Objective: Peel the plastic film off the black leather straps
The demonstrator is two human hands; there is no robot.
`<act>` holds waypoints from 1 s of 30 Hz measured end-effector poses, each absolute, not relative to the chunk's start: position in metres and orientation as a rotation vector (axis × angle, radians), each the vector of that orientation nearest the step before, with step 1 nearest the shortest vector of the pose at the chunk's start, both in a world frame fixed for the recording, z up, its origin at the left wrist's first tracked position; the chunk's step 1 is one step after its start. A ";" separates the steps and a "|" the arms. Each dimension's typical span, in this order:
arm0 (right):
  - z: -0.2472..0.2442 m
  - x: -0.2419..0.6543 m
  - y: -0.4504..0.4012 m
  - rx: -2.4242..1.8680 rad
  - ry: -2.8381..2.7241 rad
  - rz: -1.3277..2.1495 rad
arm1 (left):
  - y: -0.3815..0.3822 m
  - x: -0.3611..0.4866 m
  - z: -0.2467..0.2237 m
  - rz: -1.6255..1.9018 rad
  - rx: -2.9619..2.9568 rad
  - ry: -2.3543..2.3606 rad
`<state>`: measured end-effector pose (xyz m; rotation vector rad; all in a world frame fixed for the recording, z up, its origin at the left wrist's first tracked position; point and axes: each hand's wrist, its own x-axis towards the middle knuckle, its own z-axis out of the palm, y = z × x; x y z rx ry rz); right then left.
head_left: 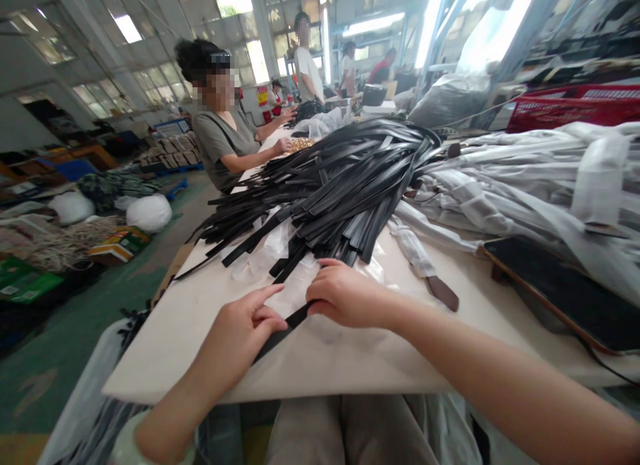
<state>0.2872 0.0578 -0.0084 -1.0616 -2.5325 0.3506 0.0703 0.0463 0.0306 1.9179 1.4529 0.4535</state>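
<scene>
Nearest, the lap in grey-brown trousers [345, 432] sits at 6 o'clock, just below the near edge of the white tabletop [175, 338]. A flat, narrow black strip [297, 316] lies slantwise just inside that edge, between the two hands. The left hand [250, 318] touches it, thumb and forefinger parted; whether its lower fingers grip is hidden. At 1 o'clock from there, the right hand [340, 295] is closed on the strip, fingers curled over it.

Bare tabletop opens from 8 to 10 o'clock of the left hand, out to the table's slanting left edge; another clear band runs between the right forearm and the near edge. Room is tighter at 12 o'clock, where clear crumpled plastic [265, 252] and a big heap of glossy black strips [350, 178] come right up to the right hand. A dark flat board with a wooden rim [560, 292] lies at 3 o'clock, and white-wrapped straps with brown tips [480, 192] spread at 2. Beyond, a person in a grey T-shirt [227, 135] stands at 11 o'clock beside the table, and a red plastic crate [575, 108] is at 2.
</scene>
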 end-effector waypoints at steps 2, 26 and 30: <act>-0.011 0.278 0.053 -0.993 -2.596 0.347 | 0.045 0.077 0.028 0.434 1.938 1.373; -0.018 0.283 0.056 -0.930 -2.435 0.439 | 0.047 0.066 0.008 0.496 1.787 1.233; -0.013 0.279 0.045 -0.801 -2.402 0.513 | 0.009 0.040 0.017 0.254 1.885 1.310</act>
